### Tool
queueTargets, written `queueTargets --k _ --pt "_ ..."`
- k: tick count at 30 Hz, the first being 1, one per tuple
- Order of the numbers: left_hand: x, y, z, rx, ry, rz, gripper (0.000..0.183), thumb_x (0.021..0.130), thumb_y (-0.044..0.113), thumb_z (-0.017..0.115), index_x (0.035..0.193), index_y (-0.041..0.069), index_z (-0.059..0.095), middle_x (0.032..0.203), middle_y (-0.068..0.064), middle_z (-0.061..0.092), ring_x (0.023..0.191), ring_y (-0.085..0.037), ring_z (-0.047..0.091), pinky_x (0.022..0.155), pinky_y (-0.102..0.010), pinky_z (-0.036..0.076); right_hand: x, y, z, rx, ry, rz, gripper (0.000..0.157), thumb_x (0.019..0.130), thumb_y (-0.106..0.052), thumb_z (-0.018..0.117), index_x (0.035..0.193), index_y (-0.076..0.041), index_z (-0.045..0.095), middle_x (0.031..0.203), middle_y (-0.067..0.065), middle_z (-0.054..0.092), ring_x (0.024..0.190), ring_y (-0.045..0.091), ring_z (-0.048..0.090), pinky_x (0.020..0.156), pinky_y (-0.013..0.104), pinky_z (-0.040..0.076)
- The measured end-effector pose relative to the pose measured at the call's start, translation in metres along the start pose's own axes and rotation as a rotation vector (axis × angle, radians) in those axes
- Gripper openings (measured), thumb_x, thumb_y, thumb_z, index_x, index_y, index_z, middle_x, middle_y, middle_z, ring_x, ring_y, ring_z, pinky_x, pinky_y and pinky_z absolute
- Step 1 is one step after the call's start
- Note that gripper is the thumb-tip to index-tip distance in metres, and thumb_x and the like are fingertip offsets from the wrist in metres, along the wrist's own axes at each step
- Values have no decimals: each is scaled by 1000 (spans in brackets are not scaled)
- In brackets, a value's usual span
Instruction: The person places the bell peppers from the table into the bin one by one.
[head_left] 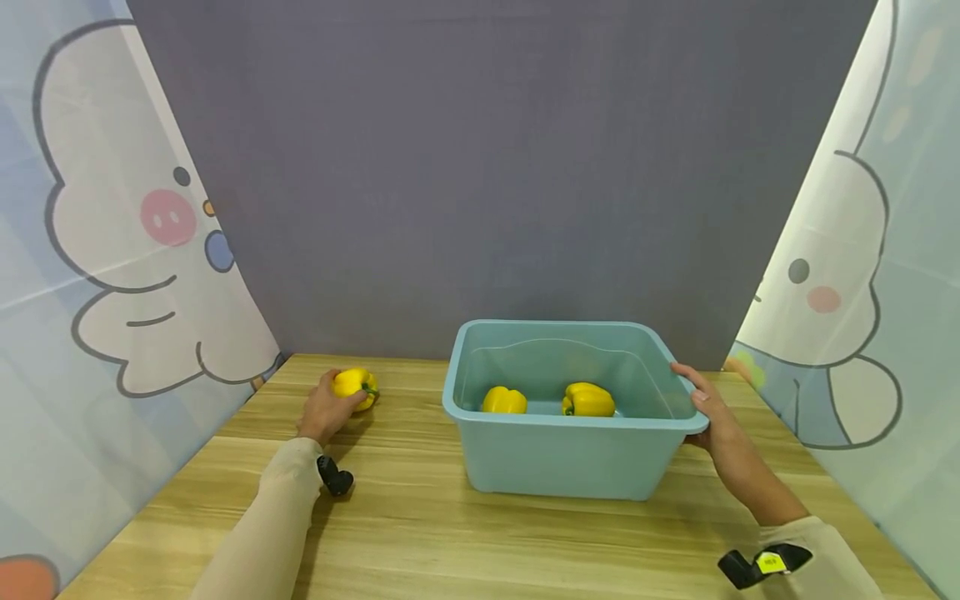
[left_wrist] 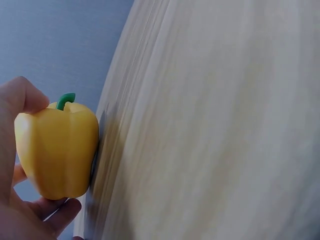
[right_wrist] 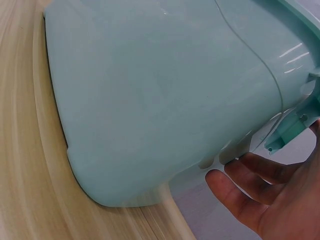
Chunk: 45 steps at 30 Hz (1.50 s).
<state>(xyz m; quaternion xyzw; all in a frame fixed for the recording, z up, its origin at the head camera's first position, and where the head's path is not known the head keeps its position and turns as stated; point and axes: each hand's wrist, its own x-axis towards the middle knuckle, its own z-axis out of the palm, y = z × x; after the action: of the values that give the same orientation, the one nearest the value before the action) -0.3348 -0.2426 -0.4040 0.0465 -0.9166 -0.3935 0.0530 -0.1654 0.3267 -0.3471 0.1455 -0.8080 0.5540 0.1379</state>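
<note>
At the table's left, my left hand grips a yellow bell pepper with a green stem. The left wrist view shows the thumb on the pepper's stem end and fingers at its opposite end, right by the tabletop. A light blue plastic bin stands right of centre. My right hand holds its right rim, with several fingers below the rim outside the wall in the right wrist view. Inside the bin lie two yellow bell peppers, one pepper at left and another pepper nearer the middle.
Everything stands on a wood-grain table. A dark grey panel rises behind it, and cartoon-printed curtains hang at both sides. Bare tabletop lies between the left hand and the bin.
</note>
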Motion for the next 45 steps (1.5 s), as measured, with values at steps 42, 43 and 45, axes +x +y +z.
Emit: queueTargets --k 42,43,45 --pt "-6 6 2 -109 28 140 78 99 54 51 155 4 31 150 -24 40 130 -40 44 108 -56 35 0 2 -1 -14 -6 2 53 109 -38 16 160 -24 19 144 14 30 108 19 51 75 46 48" --pt "-7 8 2 -113 27 142 78 99 55 50 154 4 32 150 -24 40 130 -40 44 108 -55 35 0 2 -1 -16 -8 1 53 109 -38 16 160 -24 19 145 14 30 108 20 51 75 46 48" --pt "-8 12 2 -121 28 142 77 99 56 49 154 4 33 151 -23 40 131 -40 43 109 -55 34 0 2 0 -15 -11 0 53 109 -38 16 160 -24 19 145 15 29 109 20 51 75 47 48"
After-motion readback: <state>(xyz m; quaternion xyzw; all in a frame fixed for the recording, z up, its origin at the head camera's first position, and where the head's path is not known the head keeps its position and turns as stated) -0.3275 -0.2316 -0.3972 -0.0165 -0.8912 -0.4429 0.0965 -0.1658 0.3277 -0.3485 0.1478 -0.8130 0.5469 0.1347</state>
